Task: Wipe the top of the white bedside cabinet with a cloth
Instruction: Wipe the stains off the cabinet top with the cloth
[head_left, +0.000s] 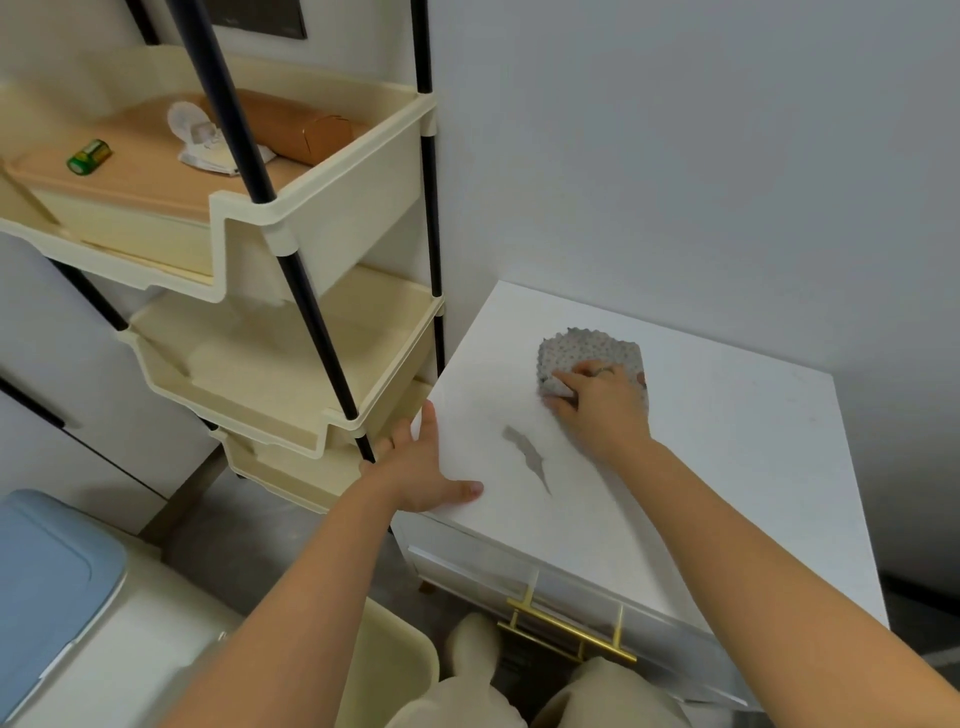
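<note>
Two hands on the job. Right grip (602, 402) was partly closed, finger and thumb pinching a fold of the small grey patterned cloth with a zigzag edge (589, 348), palm bearing down on it. The cloth lay at the back-left of the white bedside cabinet (727, 467), on its top. Left grip (421, 467) held nothing: thumb flat on the top, fingers straight along the left edge, bracing.

Risks, as judged:
- The cloth was bunched, so little of it met the surface; passes could leave unwiped strips.
- A grey jagged streak (527, 457) sat between the hands; a dry drag might smear it, not lift it.
- The cream plastic tiered rack on black poles (291, 364) stood just beside the cabinet; a wide leftward stroke could knock it.
</note>
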